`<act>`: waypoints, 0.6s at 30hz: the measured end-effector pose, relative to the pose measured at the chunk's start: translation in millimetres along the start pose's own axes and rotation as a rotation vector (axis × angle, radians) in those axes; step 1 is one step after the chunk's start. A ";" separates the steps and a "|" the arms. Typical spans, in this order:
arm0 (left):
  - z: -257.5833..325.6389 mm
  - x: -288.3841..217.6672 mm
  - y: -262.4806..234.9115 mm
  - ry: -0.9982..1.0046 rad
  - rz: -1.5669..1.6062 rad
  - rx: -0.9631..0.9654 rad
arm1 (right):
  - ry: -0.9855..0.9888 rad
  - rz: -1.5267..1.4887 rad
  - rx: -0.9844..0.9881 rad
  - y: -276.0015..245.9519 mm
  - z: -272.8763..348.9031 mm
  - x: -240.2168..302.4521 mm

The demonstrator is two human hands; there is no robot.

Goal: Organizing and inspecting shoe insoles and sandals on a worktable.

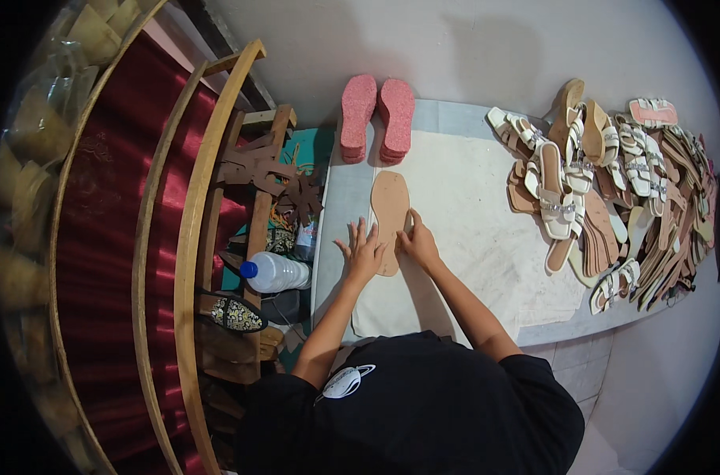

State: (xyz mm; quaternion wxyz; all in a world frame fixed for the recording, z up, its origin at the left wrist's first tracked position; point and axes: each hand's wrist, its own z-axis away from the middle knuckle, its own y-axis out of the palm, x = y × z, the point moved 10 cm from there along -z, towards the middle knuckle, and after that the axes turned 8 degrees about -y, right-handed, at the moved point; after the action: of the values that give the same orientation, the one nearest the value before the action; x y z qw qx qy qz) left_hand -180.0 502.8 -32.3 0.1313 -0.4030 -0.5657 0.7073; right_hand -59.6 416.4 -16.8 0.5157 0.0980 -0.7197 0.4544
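Observation:
A tan sole-shaped insole [390, 203] lies lengthwise on the white-covered table in front of me, its wider end pointing away. My left hand [363, 255] rests flat at its lower left edge, fingers spread, part of the palm over the sole. From the right side, my right hand [420, 247] grips the insole's edge, thumb on top and index finger stretched along the rim. Its other fingers are partly hidden. Beyond the insole stand two stacks of pink speckled soles, a left stack [358, 111] and a right stack [396, 115].
White strappy sandals [554, 204] and many loose brown soles [600, 241] are heaped on the table's right [486, 261]. Left of the table, a wooden rack [187, 229] holds brown cut straps [253, 168], a blue-capped plastic bottle [281, 272] and a patterned shoe [237, 313]. A wall rises behind.

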 end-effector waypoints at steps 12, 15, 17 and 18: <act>10.4 -29.6 -13.4 -0.007 0.010 -0.088 | -0.093 0.061 0.040 -10.6 9.0 3.9; 18.9 -65.8 -16.2 0.088 0.064 -0.102 | -0.181 0.000 -0.114 -44.8 30.6 12.0; 26.4 -90.4 -16.6 0.150 0.078 -0.109 | -0.140 -0.056 -0.111 -60.2 46.9 7.3; 30.0 -105.3 -17.1 0.206 0.091 -0.125 | -0.109 -0.114 -0.102 -67.1 53.7 3.0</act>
State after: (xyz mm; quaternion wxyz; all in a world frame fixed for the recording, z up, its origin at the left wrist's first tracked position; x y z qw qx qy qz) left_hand -138.7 420.0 28.6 0.1310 -0.5064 -0.5733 0.6307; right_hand -55.1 338.8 19.9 0.5051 0.1369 -0.7622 0.3811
